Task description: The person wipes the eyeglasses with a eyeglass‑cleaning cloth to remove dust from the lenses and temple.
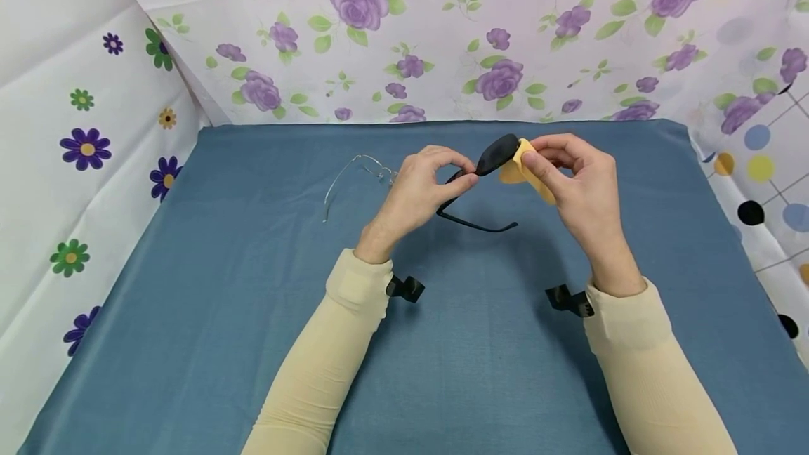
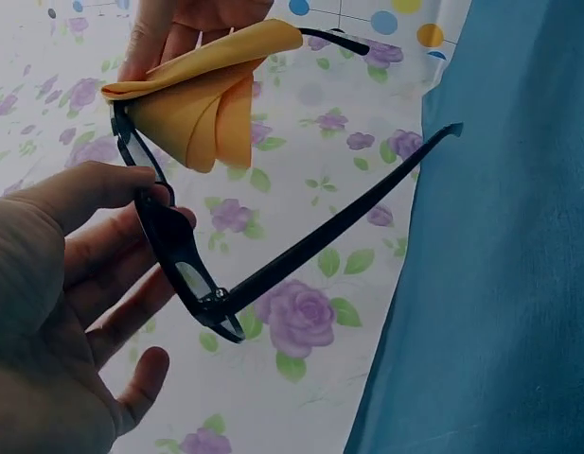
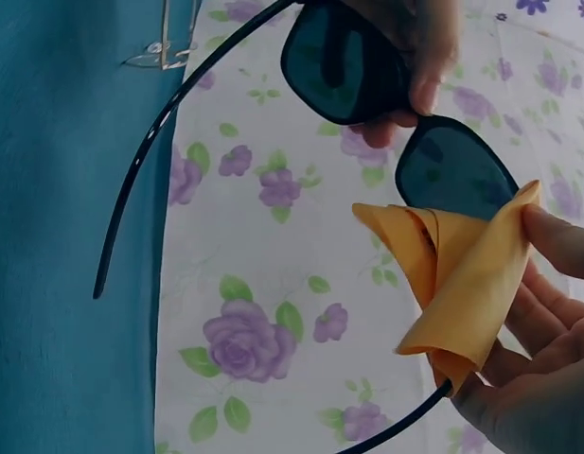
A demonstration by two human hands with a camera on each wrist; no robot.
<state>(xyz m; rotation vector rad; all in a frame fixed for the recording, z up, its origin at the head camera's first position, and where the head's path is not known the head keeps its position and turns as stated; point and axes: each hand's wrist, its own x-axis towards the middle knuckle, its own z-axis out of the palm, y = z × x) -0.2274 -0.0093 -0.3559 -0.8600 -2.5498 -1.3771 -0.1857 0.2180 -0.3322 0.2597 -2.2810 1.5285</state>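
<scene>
Black sunglasses [image 3: 339, 71] with dark lenses are held up above the table, temples unfolded. My left hand [image 1: 420, 185] pinches them near the bridge between thumb and fingers, as the left wrist view [image 2: 93, 236] shows. A folded yellow cloth [image 3: 471, 274] wraps the outer corner of the other lens and the hinge there. My right hand [image 1: 584, 185] pinches this cloth against the frame with thumb and fingers. One black temple [image 2: 339, 227] sticks out free on the left hand's side. Part of the far lens is hidden under the cloth.
Thin wire-framed eyeglasses [image 1: 335, 185] lie on the blue tablecloth [image 1: 253, 300] behind and left of my left hand, partly hidden by it. A floral sheet [image 1: 442, 34] hangs along the back edge; a flower-patterned white sheet [image 1: 38, 195] borders the left side.
</scene>
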